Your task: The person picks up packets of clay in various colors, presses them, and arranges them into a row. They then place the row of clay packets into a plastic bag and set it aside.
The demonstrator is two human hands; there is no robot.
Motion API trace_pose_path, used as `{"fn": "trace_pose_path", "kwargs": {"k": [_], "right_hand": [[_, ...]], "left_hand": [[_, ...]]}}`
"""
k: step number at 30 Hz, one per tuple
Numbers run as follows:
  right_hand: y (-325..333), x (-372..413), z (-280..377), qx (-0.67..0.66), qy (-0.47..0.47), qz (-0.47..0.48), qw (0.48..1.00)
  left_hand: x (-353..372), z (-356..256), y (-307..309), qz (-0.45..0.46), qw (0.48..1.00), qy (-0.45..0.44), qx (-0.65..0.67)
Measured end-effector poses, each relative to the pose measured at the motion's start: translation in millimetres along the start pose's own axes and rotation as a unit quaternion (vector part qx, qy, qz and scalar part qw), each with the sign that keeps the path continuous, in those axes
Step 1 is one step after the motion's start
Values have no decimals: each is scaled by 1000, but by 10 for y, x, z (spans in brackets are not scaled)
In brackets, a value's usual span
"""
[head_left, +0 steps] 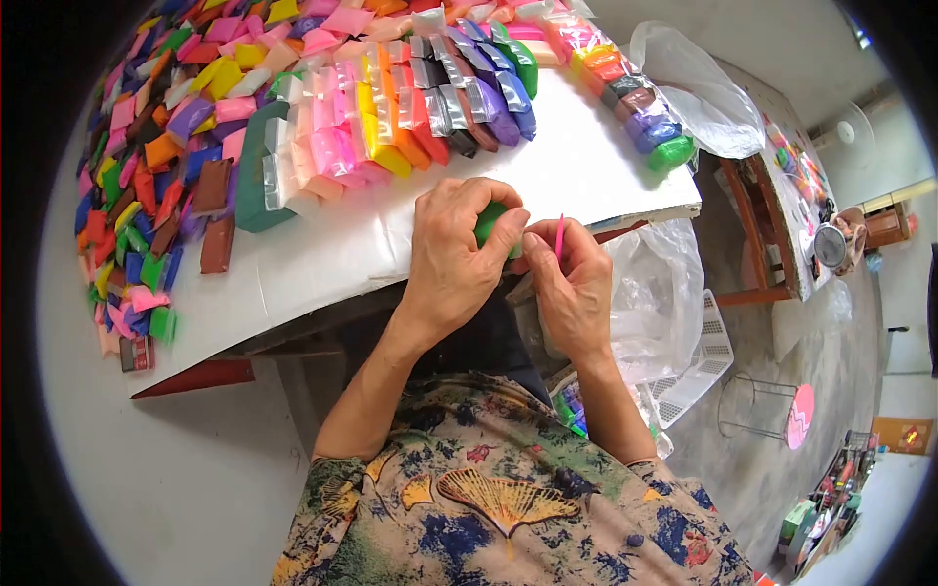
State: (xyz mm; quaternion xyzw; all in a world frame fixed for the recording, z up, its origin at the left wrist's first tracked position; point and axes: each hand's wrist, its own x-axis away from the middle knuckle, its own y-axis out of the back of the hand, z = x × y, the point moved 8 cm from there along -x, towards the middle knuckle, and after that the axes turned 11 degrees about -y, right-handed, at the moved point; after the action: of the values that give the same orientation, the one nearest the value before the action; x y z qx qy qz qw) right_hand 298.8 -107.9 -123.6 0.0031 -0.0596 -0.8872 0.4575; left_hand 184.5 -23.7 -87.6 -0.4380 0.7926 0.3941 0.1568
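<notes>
Clamping green piece in left hand, pinching pink stick in right hand; best brace firmly, angle stick clear.

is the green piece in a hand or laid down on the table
In hand: the green piece shows between the thumb and curled fingers of the left hand, which cover part of it.
</notes>
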Motion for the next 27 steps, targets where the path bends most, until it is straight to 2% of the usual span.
{"fn": "trace_pose_path", "kwargs": {"k": [4, 10, 27], "right_hand": [[-33, -35, -61, -60, 10, 2, 998], [28, -41, 35, -11, -2, -1, 1000], [14, -61, 48, 13, -7, -8, 1000]], "left_hand": [[-7, 8, 1, 0, 1000, 20, 4], [3, 43, -3, 1, 1000, 20, 14], [-4, -13, -2, -7, 1000, -4, -6]]}}
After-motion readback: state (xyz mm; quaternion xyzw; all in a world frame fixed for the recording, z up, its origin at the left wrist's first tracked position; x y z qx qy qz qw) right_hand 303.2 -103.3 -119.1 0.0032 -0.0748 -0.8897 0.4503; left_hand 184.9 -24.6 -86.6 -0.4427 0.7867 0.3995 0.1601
